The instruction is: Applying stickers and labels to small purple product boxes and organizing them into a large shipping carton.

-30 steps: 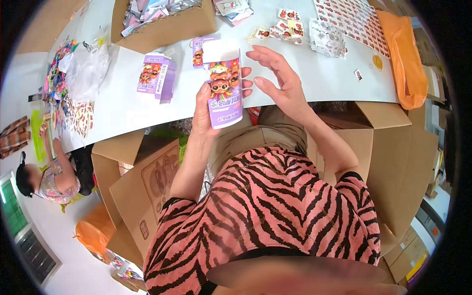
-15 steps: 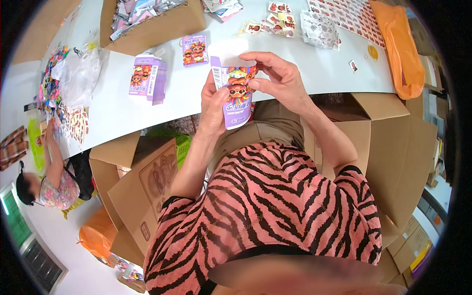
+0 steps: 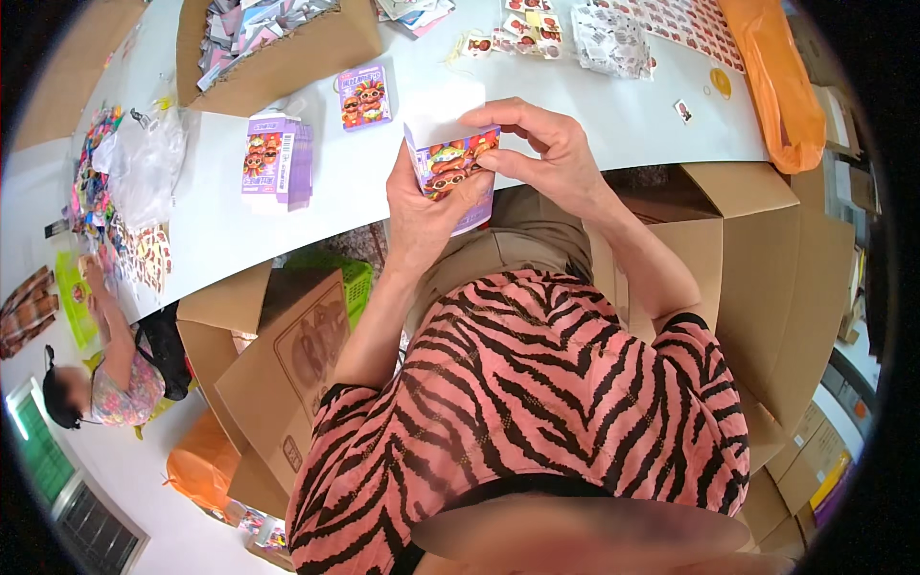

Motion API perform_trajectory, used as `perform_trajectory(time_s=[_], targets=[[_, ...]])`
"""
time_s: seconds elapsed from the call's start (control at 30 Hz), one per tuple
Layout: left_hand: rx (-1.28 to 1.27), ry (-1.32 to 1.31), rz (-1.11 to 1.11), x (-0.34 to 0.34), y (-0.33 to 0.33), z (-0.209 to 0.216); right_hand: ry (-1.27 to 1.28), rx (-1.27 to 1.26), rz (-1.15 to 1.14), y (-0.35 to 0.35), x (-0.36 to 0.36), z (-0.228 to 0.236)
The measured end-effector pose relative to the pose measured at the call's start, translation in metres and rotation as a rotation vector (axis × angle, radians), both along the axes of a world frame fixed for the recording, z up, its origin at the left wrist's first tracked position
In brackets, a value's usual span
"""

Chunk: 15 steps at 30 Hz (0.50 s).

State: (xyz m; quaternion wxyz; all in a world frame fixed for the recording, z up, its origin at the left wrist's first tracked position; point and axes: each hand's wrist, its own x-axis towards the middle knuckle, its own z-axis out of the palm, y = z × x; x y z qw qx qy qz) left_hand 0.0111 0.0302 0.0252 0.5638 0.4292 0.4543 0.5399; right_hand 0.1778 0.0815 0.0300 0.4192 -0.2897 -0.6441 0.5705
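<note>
A small purple printed carton [image 3: 448, 158] with cartoon figures is upright between my hands, above the table's near edge. Its top end is open, with a white flap standing up at the far side. My left hand [image 3: 420, 220] is closed round the carton's left side, the thumb lying across the printed front. At the upper right edge my right hand [image 3: 558, 158] pinches the carton between thumb and fingers. To the left, a stack of flat purple cartons [image 3: 273, 163] lies on the table, and a single purple carton [image 3: 364, 96] lies beyond it.
A cardboard box [image 3: 287, 62] of folded cards stands at the far left. Stickers [image 3: 527, 34], a plastic bag of cards [image 3: 610, 40] and an orange bag [image 3: 767, 86] lie across the back. Open cardboard boxes [image 3: 776, 287] flank me. Another person [image 3: 125, 383] works at left.
The carton has tilted and its mouth is now squarer and wider. My left thumb has moved across its front. The table and its items have shifted slightly left and up in view.
</note>
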Motion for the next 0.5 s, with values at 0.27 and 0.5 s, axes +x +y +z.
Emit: perform_trajectory(time_s=[0.27, 0.5], targets=[[0.095, 0.044, 0.001, 0.005, 0.002, -0.005, -0.065, 0.073, -0.004, -0.003, 0.008, 0.003], [0.253, 0.134, 0.091, 0.01, -0.013, -0.013, -0.13, -0.127, -0.079, -0.008, 0.014, 0.015]])
